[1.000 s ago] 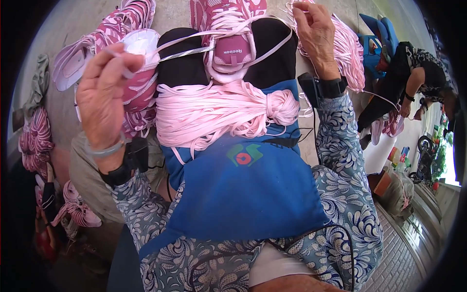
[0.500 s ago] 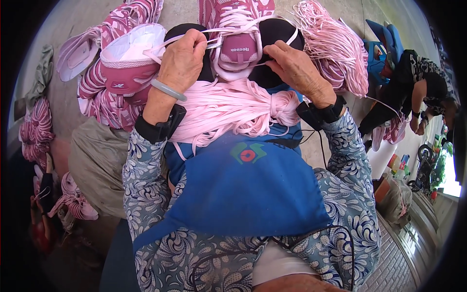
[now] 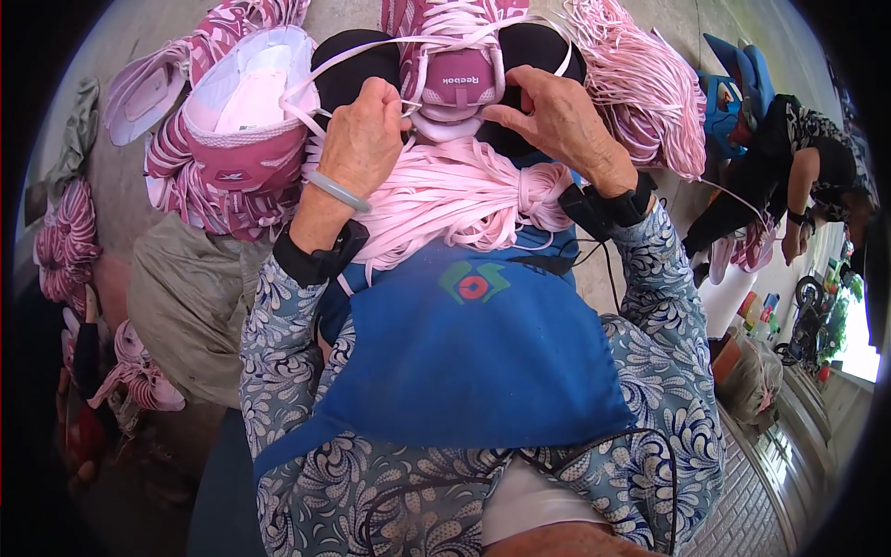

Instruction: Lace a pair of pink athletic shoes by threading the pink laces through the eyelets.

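Observation:
A pink sneaker (image 3: 458, 74), its tongue facing me, rests over my dark-clad knees with a pale pink shoelace (image 3: 371, 43) threaded through its upper rows. My left hand (image 3: 362, 139) is pinched closed at the left side of the shoe's collar, on a short pale length of lace by the eyelets. On the opposite side, my right hand (image 3: 561, 125) has thumb and forefinger spread apart, close to the collar's right edge, with nothing visible between them. Below the shoe, a tied bundle of pink laces (image 3: 455, 200) lies across my lap, over the blue apron (image 3: 473, 362).
At left, another pink sneaker (image 3: 246, 148) sits on a pile of similar shoes. A large hank of laces (image 3: 640, 93) hangs at right. Grey cloth (image 3: 190, 306) covers something at lower left. Another person (image 3: 789, 176) sits at far right; more pink shoes (image 3: 67, 241) lie far left.
My left hand has come down and slightly right along the collar. My right hand's fingers have parted, letting go of the lace they pinched. The long lace loop now lies across the shoe's top.

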### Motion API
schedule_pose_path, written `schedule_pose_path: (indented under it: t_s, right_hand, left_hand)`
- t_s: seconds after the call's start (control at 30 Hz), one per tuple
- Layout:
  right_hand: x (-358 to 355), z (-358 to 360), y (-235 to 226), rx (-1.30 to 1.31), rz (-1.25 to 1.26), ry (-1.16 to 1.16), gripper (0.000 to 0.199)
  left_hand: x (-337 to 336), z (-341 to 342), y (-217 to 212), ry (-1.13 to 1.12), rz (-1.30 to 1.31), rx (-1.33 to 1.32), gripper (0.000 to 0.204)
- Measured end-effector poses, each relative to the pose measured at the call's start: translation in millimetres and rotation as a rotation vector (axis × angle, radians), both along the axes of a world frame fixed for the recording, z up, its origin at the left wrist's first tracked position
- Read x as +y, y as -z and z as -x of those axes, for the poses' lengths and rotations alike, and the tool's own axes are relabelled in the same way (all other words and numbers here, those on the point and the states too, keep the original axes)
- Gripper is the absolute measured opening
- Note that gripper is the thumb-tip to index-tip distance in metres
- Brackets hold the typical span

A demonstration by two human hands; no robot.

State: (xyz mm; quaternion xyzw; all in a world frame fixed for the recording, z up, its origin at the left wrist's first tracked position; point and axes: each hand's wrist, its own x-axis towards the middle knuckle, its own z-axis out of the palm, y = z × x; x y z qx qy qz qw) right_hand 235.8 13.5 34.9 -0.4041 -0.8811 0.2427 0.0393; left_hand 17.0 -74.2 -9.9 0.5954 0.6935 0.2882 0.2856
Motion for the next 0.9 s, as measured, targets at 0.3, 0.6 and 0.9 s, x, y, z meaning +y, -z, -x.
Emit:
schedule_pose_path:
  t_s: [0.3, 0.6, 0.9]
  right_hand:
    - [10.1, -22.6, -4.5, -0.042, -0.061, -0.211, 0.019]
    - [-3.7, -27.0, -4.6, -0.133, -0.064, -0.259, 0.009]
    - [7.8, -17.1, -7.1, 0.119, 0.056, 0.089, 0.009]
  left_hand:
    - [20.5, 17.1, -6.3, -0.083, -0.097, -0.090, 0.013]
    - [33.8, 19.4, 1.5, 0.026, -0.193, 0.015, 0.017]
    - [49.3, 29.2, -3.1, 0.150, -0.208, 0.022, 0.015]
